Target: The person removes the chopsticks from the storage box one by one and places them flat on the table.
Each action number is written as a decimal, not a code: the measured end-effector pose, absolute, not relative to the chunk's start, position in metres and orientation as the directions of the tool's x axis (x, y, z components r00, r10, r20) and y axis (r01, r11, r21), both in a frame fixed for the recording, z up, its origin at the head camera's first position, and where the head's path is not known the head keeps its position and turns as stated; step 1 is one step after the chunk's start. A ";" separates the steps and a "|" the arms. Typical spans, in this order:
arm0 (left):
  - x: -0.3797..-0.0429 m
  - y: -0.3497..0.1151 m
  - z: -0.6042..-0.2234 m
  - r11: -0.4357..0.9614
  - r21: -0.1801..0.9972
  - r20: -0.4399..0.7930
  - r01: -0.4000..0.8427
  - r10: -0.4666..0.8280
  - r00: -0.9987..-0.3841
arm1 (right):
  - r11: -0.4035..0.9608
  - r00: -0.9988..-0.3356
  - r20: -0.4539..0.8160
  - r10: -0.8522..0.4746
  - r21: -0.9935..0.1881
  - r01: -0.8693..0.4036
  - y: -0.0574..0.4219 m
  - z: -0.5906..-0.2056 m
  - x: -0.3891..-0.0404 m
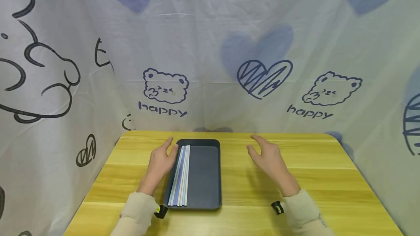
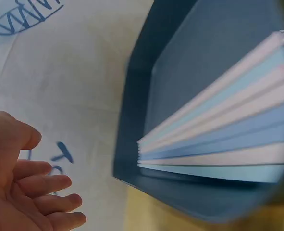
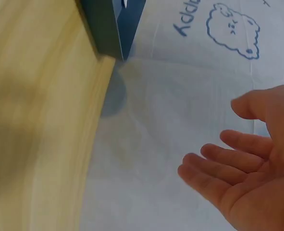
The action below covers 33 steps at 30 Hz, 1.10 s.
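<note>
A dark blue-grey tray (image 1: 204, 177) lies on the wooden table. Several long thin strips (image 1: 179, 177), in white, pale blue and darker blue, lie side by side along its left wall; whether they are paper straws or sticks I cannot tell. My left hand (image 1: 160, 159) is above the tray's left edge with fingers relaxed, holding nothing. In the left wrist view the strips (image 2: 218, 125) fan slightly apart toward one end. My right hand (image 1: 270, 159) hovers over the table to the right of the tray, fingers spread loosely. Its palm (image 3: 262, 187) holds nothing in the right wrist view.
The wooden table (image 1: 315, 177) extends on both sides of the tray. A white cloth (image 1: 203, 54) printed with hearts and bears hangs behind it and along the sides. Each wrist carries a small black device, such as the one on the right (image 1: 277, 208).
</note>
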State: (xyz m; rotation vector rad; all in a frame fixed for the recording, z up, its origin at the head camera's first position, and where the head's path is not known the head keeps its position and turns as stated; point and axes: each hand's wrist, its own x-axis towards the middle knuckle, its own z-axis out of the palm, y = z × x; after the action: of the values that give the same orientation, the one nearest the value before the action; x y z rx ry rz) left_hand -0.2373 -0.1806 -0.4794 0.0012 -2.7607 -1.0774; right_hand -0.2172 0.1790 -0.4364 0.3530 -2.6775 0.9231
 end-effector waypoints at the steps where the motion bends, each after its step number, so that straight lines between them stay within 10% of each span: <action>1: -0.236 -0.183 -0.484 0.718 0.694 0.165 0.051 -0.090 -0.982 | 0.752 -0.926 0.353 -0.133 -0.573 -0.326 0.175 -0.438 -0.217; 14: -0.220 -0.192 -0.526 0.592 0.806 0.141 0.000 -0.192 -0.971 | 0.606 -0.868 0.482 -0.120 -0.657 -0.449 0.112 -0.461 -0.215; 33: -0.215 -0.188 -0.542 0.570 0.822 0.128 -0.028 -0.231 -0.964 | 0.598 -0.917 0.287 -0.278 -0.695 -0.399 0.042 -0.506 -0.203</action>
State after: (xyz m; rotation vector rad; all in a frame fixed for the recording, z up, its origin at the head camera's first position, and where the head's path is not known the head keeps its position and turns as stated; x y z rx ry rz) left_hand -0.2153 -0.1876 -0.5417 0.2163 -2.5811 -1.3453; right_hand -0.2031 0.0424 -0.5058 0.5706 -2.6729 1.2190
